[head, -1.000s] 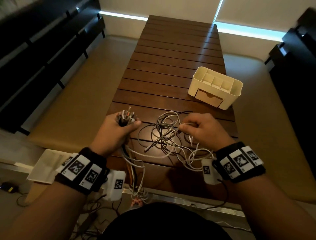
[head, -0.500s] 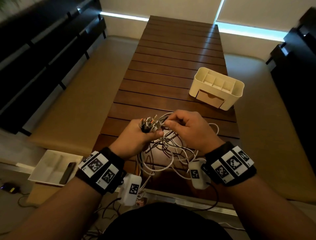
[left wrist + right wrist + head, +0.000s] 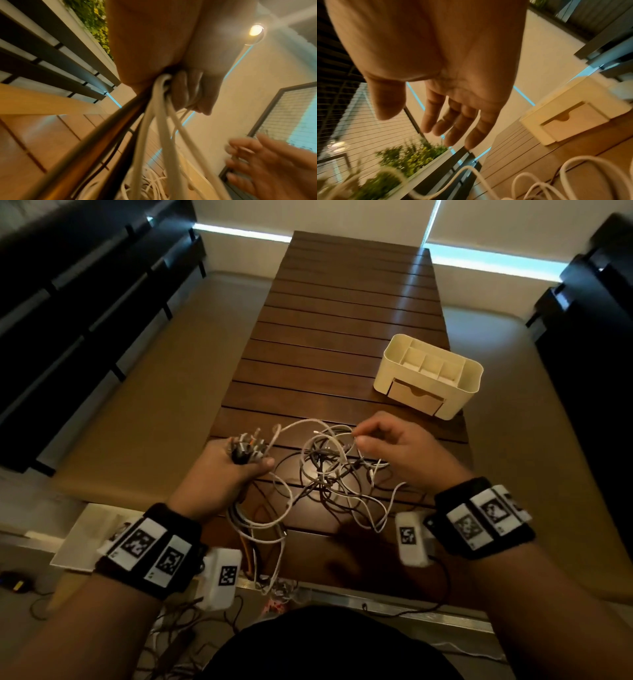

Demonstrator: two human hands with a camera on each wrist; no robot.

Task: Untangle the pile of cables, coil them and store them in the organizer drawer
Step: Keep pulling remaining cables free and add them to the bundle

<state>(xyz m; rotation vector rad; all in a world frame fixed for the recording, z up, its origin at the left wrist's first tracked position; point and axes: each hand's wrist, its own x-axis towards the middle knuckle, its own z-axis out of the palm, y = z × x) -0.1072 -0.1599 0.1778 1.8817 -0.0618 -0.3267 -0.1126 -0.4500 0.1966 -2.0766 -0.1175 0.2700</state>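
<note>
Organizer: cream plastic organizer with closed drawer [image 3: 430, 374] stands on the slatted brown wooden desk [image 3: 342, 337], beyond the hands.
Left hand [image 3: 226, 470]: fingers wrapped round the bundle of cable plug ends [image 3: 247, 447].
Right hand [image 3: 397, 450]: fingers spread loosely above the tangled white and black cables [image 3: 329, 470], holding nothing.

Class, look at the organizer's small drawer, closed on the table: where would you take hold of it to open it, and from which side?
Judging by its shape, grip the drawer at the curved notch in the top edge of its front panel. Come from the near side, where the front faces the right hand. The panel is otherwise flat, with no knob, so the notch looks like the only finger hold.
</note>
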